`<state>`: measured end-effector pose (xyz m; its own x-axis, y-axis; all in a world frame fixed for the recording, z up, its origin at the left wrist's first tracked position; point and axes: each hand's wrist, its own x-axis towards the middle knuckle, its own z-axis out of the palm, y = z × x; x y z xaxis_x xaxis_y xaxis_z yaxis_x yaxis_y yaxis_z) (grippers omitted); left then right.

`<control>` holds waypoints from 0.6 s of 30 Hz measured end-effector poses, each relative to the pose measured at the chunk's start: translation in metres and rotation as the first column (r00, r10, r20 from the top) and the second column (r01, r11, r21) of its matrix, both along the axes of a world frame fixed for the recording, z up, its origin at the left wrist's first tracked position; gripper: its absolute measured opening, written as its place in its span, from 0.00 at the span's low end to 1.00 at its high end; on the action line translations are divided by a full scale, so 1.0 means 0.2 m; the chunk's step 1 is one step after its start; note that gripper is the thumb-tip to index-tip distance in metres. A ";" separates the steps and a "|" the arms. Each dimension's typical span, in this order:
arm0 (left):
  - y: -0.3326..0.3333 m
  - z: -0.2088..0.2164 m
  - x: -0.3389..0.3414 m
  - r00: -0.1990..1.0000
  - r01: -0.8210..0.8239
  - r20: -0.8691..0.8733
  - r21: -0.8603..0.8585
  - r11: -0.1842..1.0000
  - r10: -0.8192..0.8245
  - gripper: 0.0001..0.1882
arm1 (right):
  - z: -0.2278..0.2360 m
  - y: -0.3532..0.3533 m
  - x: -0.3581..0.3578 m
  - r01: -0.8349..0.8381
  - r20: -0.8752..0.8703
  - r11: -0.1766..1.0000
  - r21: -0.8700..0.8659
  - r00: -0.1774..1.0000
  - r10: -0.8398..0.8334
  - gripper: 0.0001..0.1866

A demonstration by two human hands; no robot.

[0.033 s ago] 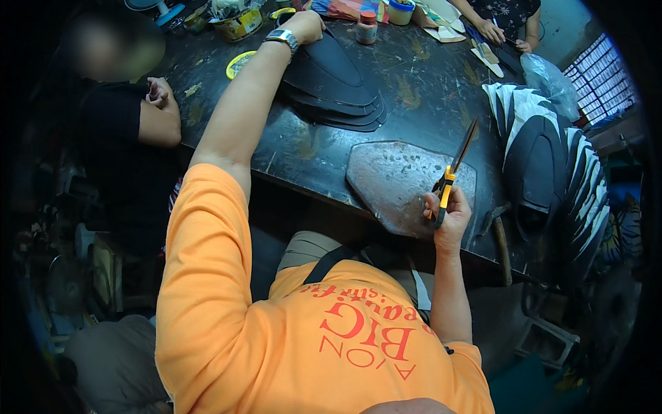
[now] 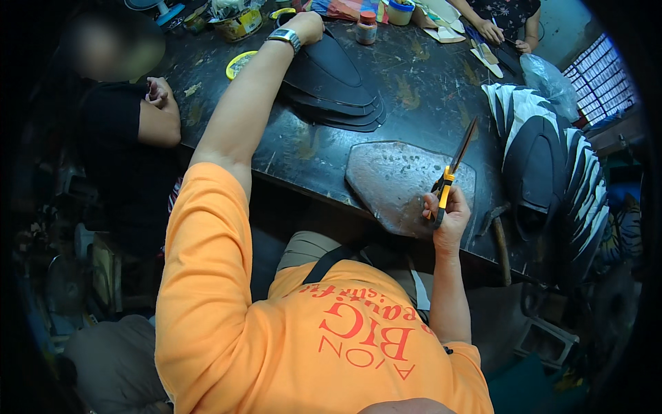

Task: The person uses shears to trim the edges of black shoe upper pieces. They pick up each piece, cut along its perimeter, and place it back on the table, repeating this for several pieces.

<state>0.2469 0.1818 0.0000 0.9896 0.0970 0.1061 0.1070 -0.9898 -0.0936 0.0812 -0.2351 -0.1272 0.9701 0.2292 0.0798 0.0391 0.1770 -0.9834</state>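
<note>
Dark worktable, gridded window, bluish wall

Orange short-sleeved T-shirt, red printed lettering, silver-coloured wristwatch, rectangular face, left wrist, black strap at waist, greyish-khaki legwear.

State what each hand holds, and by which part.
Right hand: scissors, by the handles. Left hand: at the far end of the stacked black pieces; whether it grips any cannot be told.
</note>
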 end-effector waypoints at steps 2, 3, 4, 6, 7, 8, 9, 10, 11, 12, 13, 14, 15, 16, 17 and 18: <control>-0.02 0.02 -0.02 0.998 0.041 -0.041 0.099 0.994 -0.037 0.19 | 0.00 0.00 0.00 -0.008 -0.006 1.000 0.029 1.000 0.008 0.11; -0.01 0.04 -0.04 0.998 0.049 -0.035 0.058 0.997 -0.047 0.19 | -0.01 -0.01 0.00 -0.005 -0.008 0.999 0.035 1.000 0.006 0.11; 0.01 0.05 -0.05 0.998 0.022 -0.058 0.058 0.998 -0.019 0.20 | -0.01 -0.01 0.00 -0.003 -0.011 0.999 0.044 1.000 0.003 0.11; 0.04 0.05 -0.10 0.999 -0.049 -0.014 -0.035 0.998 0.049 0.20 | -0.01 -0.01 0.00 0.008 -0.001 1.000 0.028 1.000 -0.008 0.11; 0.04 0.04 -0.10 1.000 -0.013 -0.008 -0.029 1.000 0.012 0.20 | -0.01 -0.02 0.00 0.009 0.001 1.000 0.011 1.000 -0.009 0.11; 0.05 0.03 -0.11 0.999 -0.019 -0.027 -0.033 0.999 0.018 0.20 | -0.01 -0.02 0.00 0.004 0.007 1.000 -0.005 1.000 -0.004 0.11; 0.04 0.01 -0.10 0.999 0.041 0.004 -0.004 0.999 -0.041 0.20 | -0.01 -0.01 0.00 -0.005 0.011 1.000 0.003 1.000 0.005 0.11; 0.02 -0.01 -0.09 0.996 0.061 0.066 -0.046 0.997 -0.058 0.19 | -0.01 -0.01 0.01 -0.007 0.004 1.000 0.010 1.000 0.007 0.11; -0.02 -0.04 -0.07 0.993 0.013 0.118 -0.049 0.999 -0.007 0.18 | -0.01 -0.01 0.01 -0.008 -0.002 1.000 0.017 1.000 0.008 0.11; -0.06 -0.06 -0.06 0.986 0.002 0.168 -0.094 0.996 0.014 0.17 | -0.01 0.00 0.01 -0.005 -0.008 1.000 0.024 1.000 0.005 0.11; -0.10 -0.09 -0.05 0.974 0.005 0.225 -0.158 0.987 0.031 0.17 | -0.01 0.00 0.00 -0.002 -0.008 1.000 0.013 1.000 0.002 0.12; -0.14 -0.10 -0.05 0.968 0.048 0.252 -0.161 0.986 -0.006 0.17 | -0.01 0.00 0.01 -0.008 0.009 1.000 0.011 1.000 0.008 0.11; -0.19 -0.12 -0.06 0.961 0.069 0.275 -0.201 0.977 -0.012 0.17 | 0.00 0.00 0.00 -0.011 0.023 1.000 0.005 1.000 0.011 0.11; -0.23 -0.13 -0.06 0.955 0.078 0.297 -0.246 0.966 -0.001 0.17 | 0.00 0.00 0.00 -0.012 0.041 1.000 -0.001 0.999 0.012 0.11; -0.27 -0.14 -0.07 0.949 0.076 0.315 -0.246 0.966 0.005 0.17 | 0.00 0.00 0.00 0.012 0.006 1.000 0.016 1.000 -0.012 0.11; -0.31 -0.15 -0.09 0.955 0.068 0.296 -0.262 0.963 0.013 0.17 | 0.00 0.00 -0.01 0.010 0.009 1.000 0.022 1.000 -0.010 0.11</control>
<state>0.2286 0.1190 -0.0293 0.9211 0.1347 0.3653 0.0616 -0.9768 0.2050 0.0799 -0.2346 -0.1271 0.9716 0.2174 0.0931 0.0496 0.1978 -0.9790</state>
